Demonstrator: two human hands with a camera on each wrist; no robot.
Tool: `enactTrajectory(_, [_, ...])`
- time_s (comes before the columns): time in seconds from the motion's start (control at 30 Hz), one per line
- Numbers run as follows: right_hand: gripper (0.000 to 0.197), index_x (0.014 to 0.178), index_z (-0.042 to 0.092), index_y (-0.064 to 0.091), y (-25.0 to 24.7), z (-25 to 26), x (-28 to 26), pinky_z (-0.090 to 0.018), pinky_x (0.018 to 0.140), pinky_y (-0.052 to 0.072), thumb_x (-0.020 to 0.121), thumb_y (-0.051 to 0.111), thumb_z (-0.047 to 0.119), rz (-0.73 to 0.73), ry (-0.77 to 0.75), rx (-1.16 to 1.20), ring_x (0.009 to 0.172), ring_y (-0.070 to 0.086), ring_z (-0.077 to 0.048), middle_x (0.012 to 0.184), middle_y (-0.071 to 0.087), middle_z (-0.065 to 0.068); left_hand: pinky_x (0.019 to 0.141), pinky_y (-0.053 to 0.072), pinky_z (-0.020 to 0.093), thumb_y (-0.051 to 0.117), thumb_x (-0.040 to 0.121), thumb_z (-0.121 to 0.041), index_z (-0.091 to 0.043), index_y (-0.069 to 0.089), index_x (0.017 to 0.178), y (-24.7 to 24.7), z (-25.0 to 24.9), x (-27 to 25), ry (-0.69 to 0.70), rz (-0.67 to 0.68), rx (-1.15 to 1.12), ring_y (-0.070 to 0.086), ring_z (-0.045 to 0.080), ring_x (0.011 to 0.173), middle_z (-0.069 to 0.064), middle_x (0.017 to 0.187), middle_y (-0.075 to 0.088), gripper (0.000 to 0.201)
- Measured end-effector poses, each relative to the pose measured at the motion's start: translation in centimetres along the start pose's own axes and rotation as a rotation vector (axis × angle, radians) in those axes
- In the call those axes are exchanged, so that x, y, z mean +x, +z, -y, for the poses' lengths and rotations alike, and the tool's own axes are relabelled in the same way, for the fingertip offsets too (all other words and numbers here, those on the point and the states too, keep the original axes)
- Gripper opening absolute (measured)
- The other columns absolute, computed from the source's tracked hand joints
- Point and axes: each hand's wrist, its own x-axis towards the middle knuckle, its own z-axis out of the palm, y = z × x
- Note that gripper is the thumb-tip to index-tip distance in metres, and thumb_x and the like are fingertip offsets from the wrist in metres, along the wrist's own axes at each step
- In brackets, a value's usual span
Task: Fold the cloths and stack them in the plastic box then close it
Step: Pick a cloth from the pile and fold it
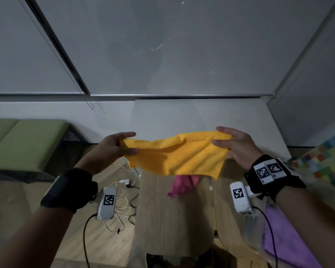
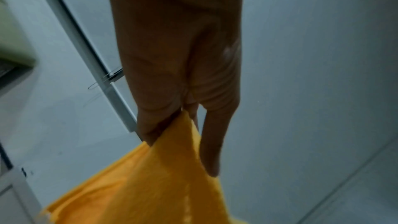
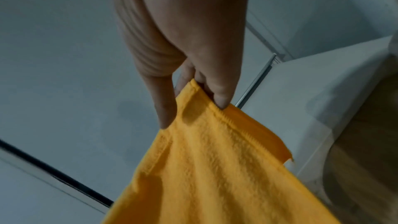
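While the left hand (image 1: pixel 114 146) and right hand (image 1: pixel 234 146) each pinched a top corner, the yellow cloth (image 1: pixel 174 155) hung stretched above the counter (image 1: pixel 162 209); folding seemed underway, next likely bringing the corners together.

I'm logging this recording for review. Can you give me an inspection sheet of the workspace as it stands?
Surface: wooden table, mostly bare.
Job's things: yellow cloth held spread in the air; pink cloth crumpled on the table; purple cloth lower right, by clear plastic, box not clearly made out.
Clutter: nothing seen on the table.
Hands: left hand and right hand each pinch an upper corner of the yellow cloth.
Cables: white and black cables tangled on the floor, left of the table.
Surroundings: grey blinds; green bench.
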Motion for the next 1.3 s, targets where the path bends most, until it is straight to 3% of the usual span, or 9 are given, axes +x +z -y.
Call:
enactTrajectory(0.13, [0.055, 0.115, 0.019, 0.072, -1.4, -0.9, 0.3, -0.038, 0.091, 0.056, 0.065, 0.087, 0.001, -0.075, -0.182, -0.375, 0.102, 0.068, -0.021, 0.109, 0.072, -0.003, 0.084, 0.057, 0.036, 0.084, 0.072, -0.021, -0.029, 0.071, 0.109, -0.8, 1.1, 0.3, 0.204, -0.210, 0.383, 0.064, 0.020, 0.094, -0.001, 0.106, 0.068, 0.040])
enactTrajectory(0.23, [0.037, 0.107, 0.021, 0.076, -2.2, -1.9, 0.6, -0.032, 0.088, 0.053, 0.071, 0.087, 0.017, -0.121, -0.274, -0.647, 0.100, 0.066, -0.015, 0.105, 0.073, 0.002, 0.067, 0.050, 0.023, 0.078, 0.079, -0.032, -0.030, 0.072, 0.099, -0.4, 1.7, 0.1, 0.298, -0.307, 0.506, 0.062, 0.010, 0.076, -0.008, 0.082, 0.068, 0.021])
enactTrajectory(0.33, [0.023, 0.100, 0.016, 0.077, -2.5, -2.7, 1.0, -0.023, 0.077, 0.043, 0.080, 0.081, 0.026, -0.105, -0.300, -0.792, 0.091, 0.062, -0.013, 0.096, 0.071, 0.001, 0.070, 0.049, 0.019, 0.074, 0.083, -0.034, -0.035, 0.072, 0.092, 0.0, 2.7, 0.4, 0.271, -0.347, 0.448, 0.064, -0.001, 0.080, -0.019, 0.083, 0.070, 0.009])
enactTrajectory(0.43, [0.021, 0.098, 0.018, 0.076, -2.6, -4.0, 2.3, -0.020, 0.079, 0.035, 0.082, 0.078, 0.032, -0.099, -0.262, -0.950, 0.093, 0.052, -0.013, 0.101, 0.059, -0.004, 0.078, 0.052, 0.023, 0.082, 0.074, -0.034, -0.033, 0.074, 0.100, -0.1, 3.6, 1.1, 0.178, -0.260, 0.405, 0.065, -0.002, 0.084, -0.014, 0.090, 0.072, 0.027])
enactTrajectory(0.57, [0.021, 0.074, 0.017, 0.064, -2.6, -5.2, 3.3, -0.027, 0.074, 0.037, 0.085, 0.072, 0.034, -0.076, -0.172, -0.849, 0.098, 0.056, -0.018, 0.093, 0.062, -0.003, 0.081, 0.057, 0.037, 0.081, 0.076, -0.028, -0.029, 0.074, 0.097, 0.1, 4.1, 1.9, 0.182, -0.339, 0.638, 0.067, 0.010, 0.083, -0.008, 0.087, 0.072, 0.022])
enactTrajectory(0.67, [0.027, 0.084, 0.010, 0.061, -2.5, -6.1, 3.0, -0.032, 0.069, 0.039, 0.090, 0.065, 0.035, -0.052, -0.073, -0.698, 0.083, 0.058, -0.023, 0.083, 0.060, -0.005, 0.081, 0.055, 0.040, 0.068, 0.084, -0.051, -0.025, 0.071, 0.097, 0.6, 5.3, 2.4, 0.160, -0.365, 0.710, 0.063, 0.015, 0.085, -0.005, 0.093, 0.067, 0.029])
enactTrajectory(0.8, [0.024, 0.096, 0.017, 0.058, -2.4, -8.1, 2.8, -0.040, 0.082, 0.050, 0.094, 0.059, 0.041, 0.014, 0.022, -0.637, 0.091, 0.062, -0.026, 0.094, 0.064, -0.007, 0.082, 0.054, 0.052, 0.051, 0.079, -0.079, -0.030, 0.058, 0.102, -0.5, 9.8, 4.3, 0.035, -0.333, 0.548, 0.064, 0.025, 0.088, -0.001, 0.090, 0.066, 0.055])
enactTrajectory(1.0, [0.035, 0.104, 0.013, 0.065, -0.6, -8.9, 2.6, -0.046, 0.093, 0.052, 0.093, 0.060, 0.047, -0.087, 0.079, -0.385, 0.099, 0.065, -0.027, 0.105, 0.068, -0.011, 0.070, 0.037, 0.034, 0.042, 0.103, -0.037, -0.005, 0.042, 0.115, 4.3, 6.7, 2.5, 0.037, -0.507, 0.334, 0.051, 0.026, 0.089, 0.009, 0.095, 0.049, 0.034])
enactTrajectory(1.3, [0.048, 0.136, 0.005, 0.042, 0.4, -8.4, 3.1, -0.028, 0.083, 0.033, 0.103, 0.041, 0.040, -0.216, 0.045, -0.515, 0.117, 0.052, -0.030, 0.130, 0.053, -0.014, 0.056, 0.027, 0.029, 0.040, 0.104, -0.036, -0.005, 0.042, 0.119, 6.4, 4.6, 2.1, 0.064, -0.542, 0.447, 0.052, 0.025, 0.081, 0.011, 0.094, 0.056, 0.035])
